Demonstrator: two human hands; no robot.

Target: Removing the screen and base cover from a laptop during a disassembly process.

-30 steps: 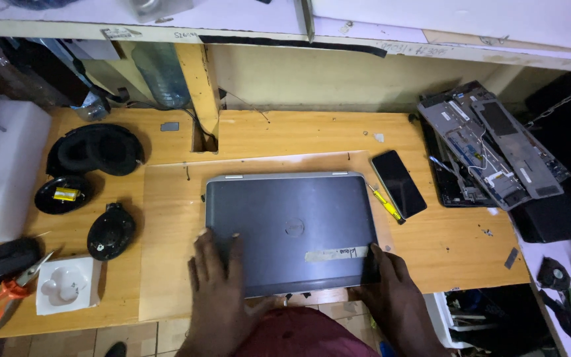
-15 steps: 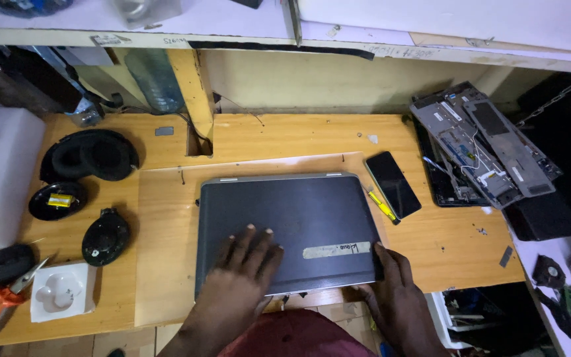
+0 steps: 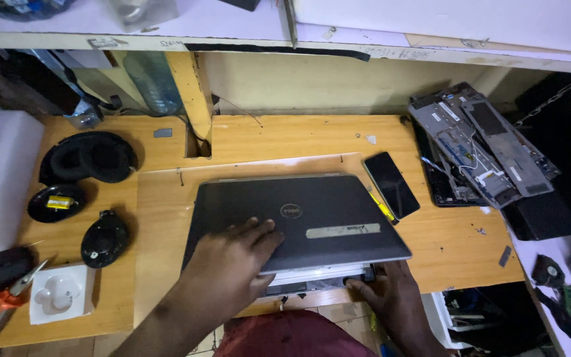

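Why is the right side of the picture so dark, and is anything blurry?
Head view: light falls on the wooden desk and laptop lid, which shows a soft sheen; the right corner beyond the stacked laptop parts sits in shadow. The left hand looks slightly soft; edges bend, wide-lens style.

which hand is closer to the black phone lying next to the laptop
Right. The right hand is at the laptop's front right corner, below the black phone but not touching it. The left hand rests on the lid's left half, farther away.
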